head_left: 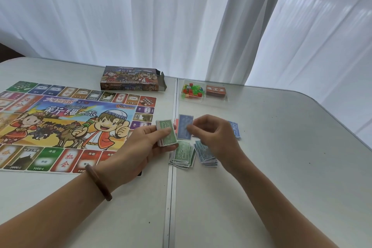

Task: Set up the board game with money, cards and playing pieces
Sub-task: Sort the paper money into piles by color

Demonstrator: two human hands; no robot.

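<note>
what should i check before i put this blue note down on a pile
1. Blue note pinched in the right hand: ok.
2. Stack gripped in the left hand, green 500 on top: ok.
3. Blue pile ready beyond the right hand: ok.
4. Note's value matches that pile: cannot tell, print too blurred.
5. Green pile squared up: not ok, notes fanned out.
6. Board unfolded flat: ok.

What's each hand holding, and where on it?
Left hand grips the green-topped money stack round its left edge. Right hand pinches a blue note by its right edge.
</note>
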